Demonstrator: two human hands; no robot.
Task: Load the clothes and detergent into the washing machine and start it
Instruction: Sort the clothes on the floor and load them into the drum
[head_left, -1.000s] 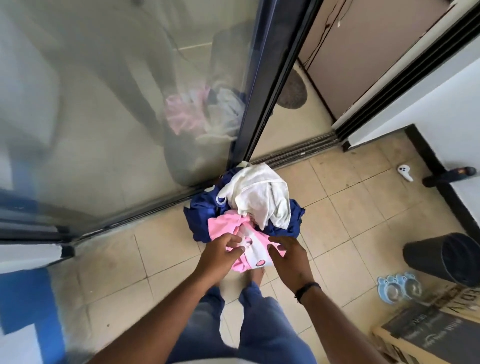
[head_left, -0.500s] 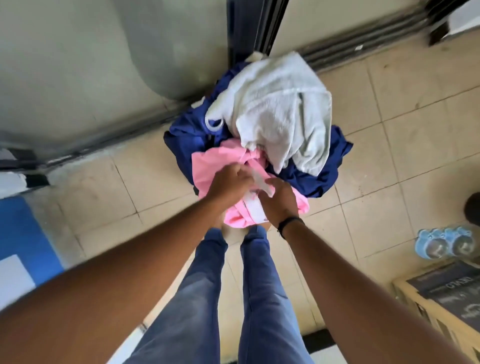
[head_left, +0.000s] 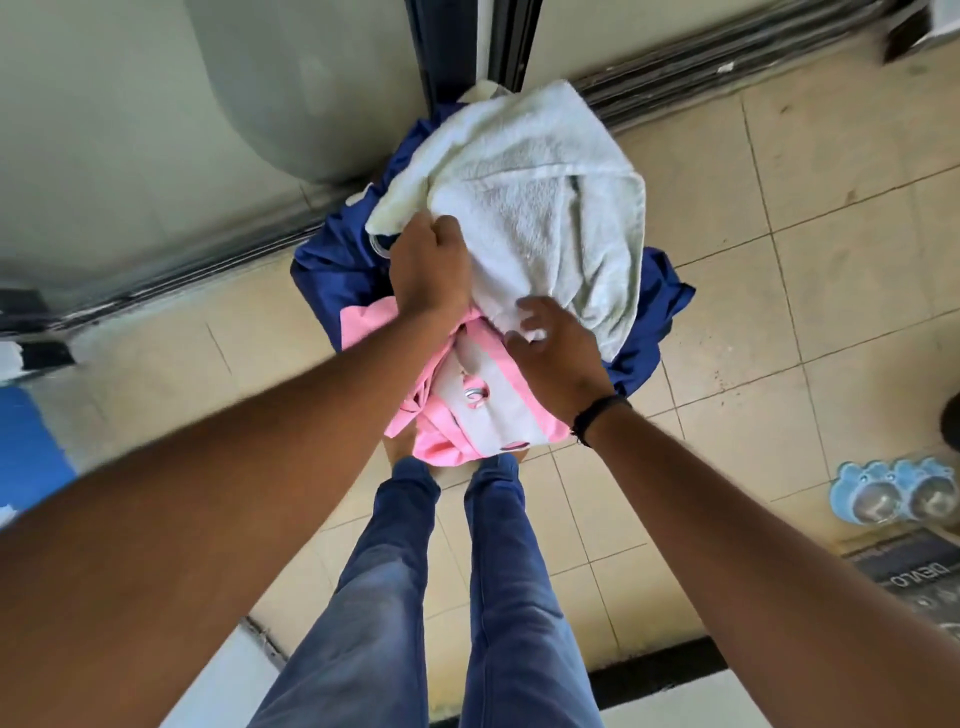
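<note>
Clothes lie in one heap on the tiled floor, directly ahead of the person's feet and against the sliding-door track.

Step in hand: gathering the heap for transfer; no washing machine or detergent is in view.

Nearest layer: pink-and-white garment, partly under both forearms.

Right hand: fingers spread and bent, resting on the near edge of the white towel and the pink garment. Whether it has a firm hold cannot be told.

Left hand: curled tight, gripping a fold at the towel's left edge.

Under both items, a navy garment spreads widest.

Next move, as judged: get both hands under the navy layer so the whole bundle lifts together, since loose edges may trail.

Containers: twin blue bowls at right appear empty. No basket holds the clothes.
</note>
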